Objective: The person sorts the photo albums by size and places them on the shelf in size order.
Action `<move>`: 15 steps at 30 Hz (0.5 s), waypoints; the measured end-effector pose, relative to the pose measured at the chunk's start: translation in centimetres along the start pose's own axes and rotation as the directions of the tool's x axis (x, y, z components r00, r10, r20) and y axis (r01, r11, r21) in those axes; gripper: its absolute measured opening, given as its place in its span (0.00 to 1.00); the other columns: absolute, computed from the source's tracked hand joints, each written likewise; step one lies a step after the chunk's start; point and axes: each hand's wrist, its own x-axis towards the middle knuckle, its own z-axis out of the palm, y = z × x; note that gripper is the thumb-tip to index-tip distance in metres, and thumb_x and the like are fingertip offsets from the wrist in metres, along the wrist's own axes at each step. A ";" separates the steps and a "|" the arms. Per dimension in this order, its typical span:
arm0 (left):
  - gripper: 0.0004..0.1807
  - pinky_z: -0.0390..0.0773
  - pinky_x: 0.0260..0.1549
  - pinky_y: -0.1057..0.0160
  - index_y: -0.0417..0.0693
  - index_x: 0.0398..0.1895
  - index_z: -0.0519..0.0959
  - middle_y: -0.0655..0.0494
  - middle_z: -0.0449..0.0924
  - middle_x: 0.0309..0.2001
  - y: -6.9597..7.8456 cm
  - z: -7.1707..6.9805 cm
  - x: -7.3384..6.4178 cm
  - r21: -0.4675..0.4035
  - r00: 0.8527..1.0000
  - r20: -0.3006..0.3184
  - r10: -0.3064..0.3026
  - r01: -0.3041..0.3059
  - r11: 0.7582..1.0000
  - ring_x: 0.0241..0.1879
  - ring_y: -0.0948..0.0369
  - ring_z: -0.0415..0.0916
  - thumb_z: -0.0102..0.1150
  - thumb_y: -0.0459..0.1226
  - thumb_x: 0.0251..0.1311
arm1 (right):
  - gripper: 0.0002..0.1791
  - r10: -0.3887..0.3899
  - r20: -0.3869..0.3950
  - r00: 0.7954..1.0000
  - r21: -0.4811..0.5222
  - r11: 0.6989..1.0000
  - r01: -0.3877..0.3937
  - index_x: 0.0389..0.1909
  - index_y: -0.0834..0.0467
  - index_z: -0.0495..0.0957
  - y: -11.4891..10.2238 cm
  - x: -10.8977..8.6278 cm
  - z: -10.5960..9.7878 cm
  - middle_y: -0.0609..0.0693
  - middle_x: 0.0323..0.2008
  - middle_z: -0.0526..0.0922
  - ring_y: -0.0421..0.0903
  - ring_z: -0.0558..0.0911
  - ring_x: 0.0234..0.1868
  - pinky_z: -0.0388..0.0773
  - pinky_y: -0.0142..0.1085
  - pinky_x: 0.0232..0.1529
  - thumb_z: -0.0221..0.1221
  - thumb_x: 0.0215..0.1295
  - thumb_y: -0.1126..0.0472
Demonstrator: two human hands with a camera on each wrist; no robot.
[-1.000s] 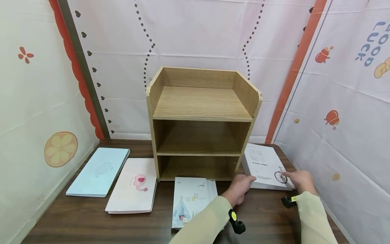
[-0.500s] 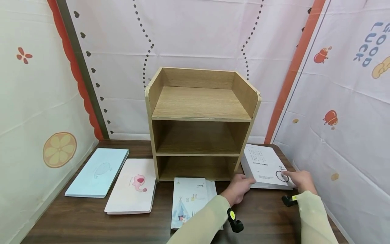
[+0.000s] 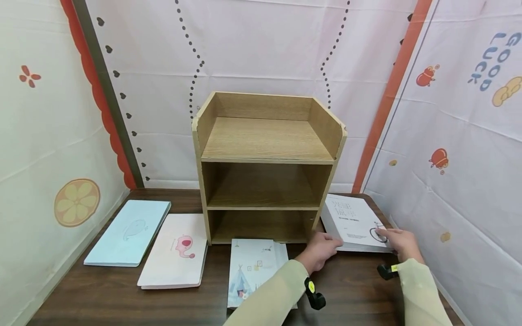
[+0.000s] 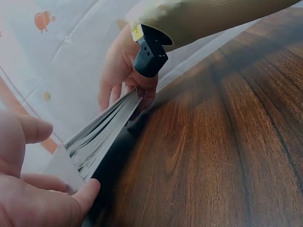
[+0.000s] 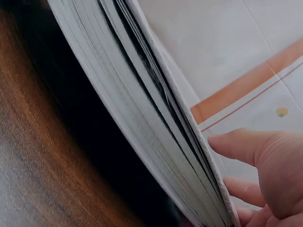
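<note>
Just right of the wooden shelf [image 3: 265,140], a thick white book [image 3: 355,222] lies cover up at the table's [image 3: 350,294] right end. The left hand [image 3: 321,251] pinches its near spine corner, the sleeve [image 3: 271,294] slanting over part of a tent-printed book [image 3: 248,262]. The right hand [image 3: 403,242] grips the near right corner, thumb on top. Farther left lie an elephant notebook [image 3: 173,251] and a pale blue notebook [image 3: 126,235].
</note>
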 end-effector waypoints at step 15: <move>0.34 0.85 0.54 0.53 0.37 0.74 0.65 0.37 0.63 0.74 0.1 0.8 0.5 -0.009 1.000 -0.010 -0.014 0.014 1.000 0.52 0.54 0.82 0.63 0.35 0.67 | 0.51 -0.012 0.159 0.987 0.232 0.972 -0.026 0.80 0.63 0.50 1.5 0.3 -0.8 0.71 0.79 0.49 0.57 0.72 0.63 0.87 0.43 0.48 0.65 0.68 0.42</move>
